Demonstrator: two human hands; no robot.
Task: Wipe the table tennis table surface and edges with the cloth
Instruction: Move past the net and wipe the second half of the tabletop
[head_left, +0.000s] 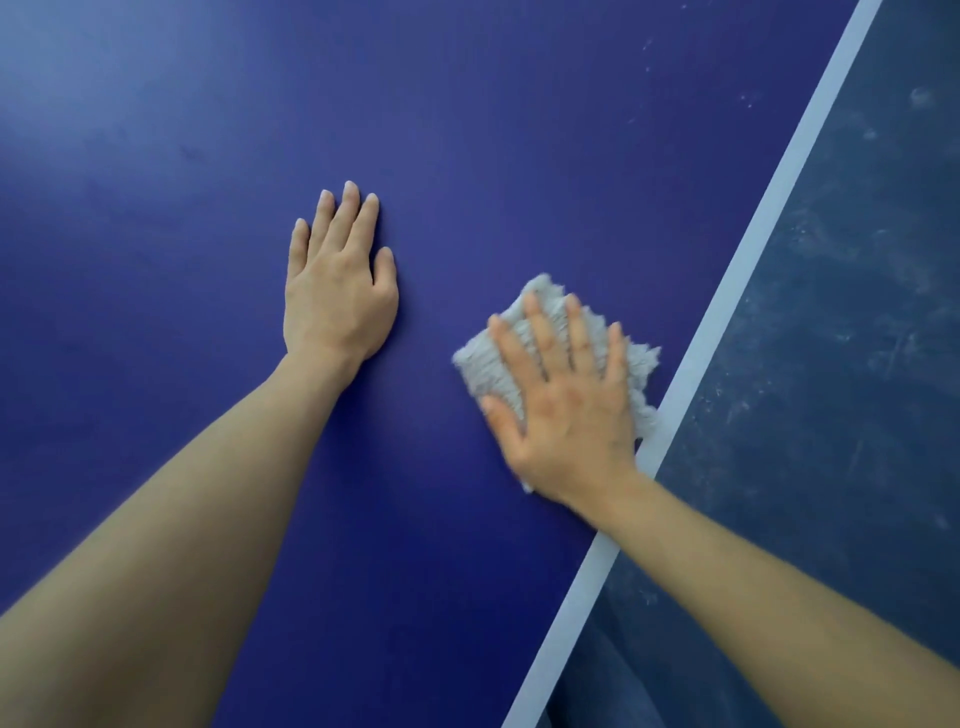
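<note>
- Under the right hand (566, 415), right of the middle of the view: pale grey cloth (488, 364), pressed flat onto the blue table tennis table (467, 130).
- That hand wide, fingers straight and spread, palm down on the cloth; no curling round it, no pinching; outline slightly blurred.
- Cloth showing past the fingertips on the far side, past the thumb on the left and past the little finger on the right; a small pale corner peeking out by the wrist on the near side.
- Right fringe of the cloth reaching the white edge stripe (769, 208) along the table's right border.
- Look of the cloth: shaggy looped pile like thick towelling, off-white to grey, roughly square, ragged at the edges.
- Flat on the bare blue surface, the left hand (340, 291): left of the cloth and a little farther off, apart from it; fingers straight and close together, holding nothing.
- Both forearms bare, running in from the near edge of the view.
- Beyond the stripe on the right: dark floor (857, 312), scuffed and flecked with pale marks.
- Table top smooth, deep blue, with a soft pale sheen at far left.
</note>
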